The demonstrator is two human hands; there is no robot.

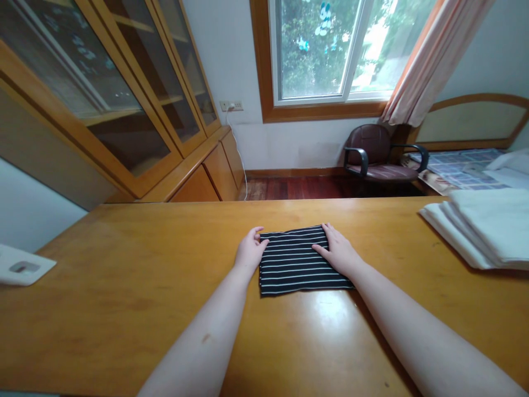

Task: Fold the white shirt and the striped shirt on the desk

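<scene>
A black cloth with thin white stripes [295, 267] lies folded into a flat rectangle on the wooden table [136, 292]. My left hand [250, 251] is at its upper left edge, the thumb on top of the fabric and the other fingers curled at the border, pinching it. Across the cloth's right side rests my right hand [339, 252], palm down, with the thumb spread away from the fingers. Its fingertips reach the top right corner. The cloth's right edge is partly hidden under that hand and wrist.
A stack of folded white cloth [491, 226] lies at the table's right. At the left edge is a white plastic object [25, 266]. Beyond the table are a glass-door cabinet [165, 110], an armchair [374, 149] and a bed [467, 165] beneath a window.
</scene>
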